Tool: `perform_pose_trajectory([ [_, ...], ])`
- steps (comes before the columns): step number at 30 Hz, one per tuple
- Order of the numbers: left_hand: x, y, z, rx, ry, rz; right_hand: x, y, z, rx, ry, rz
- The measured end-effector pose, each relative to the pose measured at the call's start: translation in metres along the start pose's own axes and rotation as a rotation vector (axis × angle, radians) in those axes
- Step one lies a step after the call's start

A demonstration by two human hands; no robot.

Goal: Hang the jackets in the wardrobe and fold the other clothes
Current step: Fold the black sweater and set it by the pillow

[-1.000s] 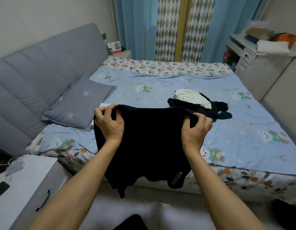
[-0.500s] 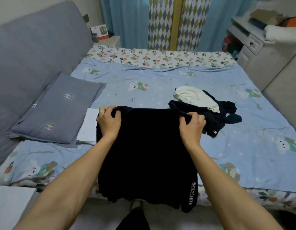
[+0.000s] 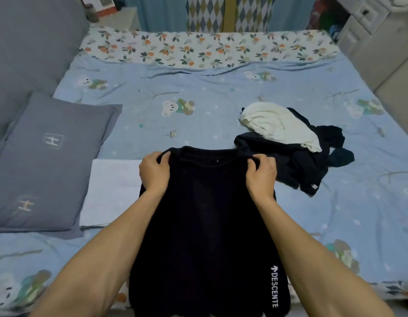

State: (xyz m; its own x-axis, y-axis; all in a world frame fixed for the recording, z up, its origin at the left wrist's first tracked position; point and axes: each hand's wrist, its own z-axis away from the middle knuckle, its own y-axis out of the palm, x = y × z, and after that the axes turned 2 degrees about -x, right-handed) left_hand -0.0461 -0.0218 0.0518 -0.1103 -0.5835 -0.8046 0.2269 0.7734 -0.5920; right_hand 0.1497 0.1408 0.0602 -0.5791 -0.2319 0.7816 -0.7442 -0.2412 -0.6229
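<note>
A black shirt (image 3: pixel 207 225) with white lettering near its lower right hem lies stretched over the near side of the bed, its bottom hanging past the edge. My left hand (image 3: pixel 155 172) grips its left shoulder and my right hand (image 3: pixel 261 175) grips its right shoulder, collar between them. To the right lies a heap of dark clothes (image 3: pixel 308 165) with a pale cream garment (image 3: pixel 278 124) on top. A folded white cloth (image 3: pixel 111 191) lies flat just left of the shirt.
The bed (image 3: pixel 198 106) has a light blue bear-print sheet with a floral border at the far end. A grey pillow (image 3: pixel 45 161) leans at the left against the grey headboard (image 3: pixel 26 46). A white dresser (image 3: pixel 367 24) stands far right, curtains behind.
I have leaned closer over the bed. Both hands carried the black shirt forward and lowered it onto the sheet, so it now lies spread instead of hanging in the air.
</note>
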Motion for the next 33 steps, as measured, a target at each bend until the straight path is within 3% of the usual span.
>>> perform_pose_trajectory([
  [3,0.012,0.016,-0.018,0.269,-0.093,-0.161,-0.017,0.004,-0.033,0.375,0.032,0.114],
  [7,0.034,0.031,-0.002,0.467,-0.119,-0.274,-0.063,-0.002,-0.034,0.630,0.274,0.124],
  [10,0.043,0.052,0.034,0.590,-0.128,-0.281,-0.110,-0.020,-0.010,0.604,0.449,0.054],
  [16,0.049,0.101,0.115,0.763,-0.116,-0.286,-0.194,-0.050,0.053,0.525,0.578,0.070],
  [22,0.047,0.149,0.174,0.903,-0.102,-0.334,-0.257,-0.053,0.103,0.581,0.492,0.164],
  [26,0.053,0.169,0.193,0.883,-0.182,-0.303,-0.287,-0.026,0.115,0.755,0.354,0.374],
  [30,0.062,0.178,0.198,0.844,-0.201,-0.309,-0.306,0.003,0.117,0.770,0.222,0.636],
  [33,0.063,0.182,0.198,0.843,-0.162,-0.391,-0.314,0.002,0.114,0.738,0.190,0.543],
])
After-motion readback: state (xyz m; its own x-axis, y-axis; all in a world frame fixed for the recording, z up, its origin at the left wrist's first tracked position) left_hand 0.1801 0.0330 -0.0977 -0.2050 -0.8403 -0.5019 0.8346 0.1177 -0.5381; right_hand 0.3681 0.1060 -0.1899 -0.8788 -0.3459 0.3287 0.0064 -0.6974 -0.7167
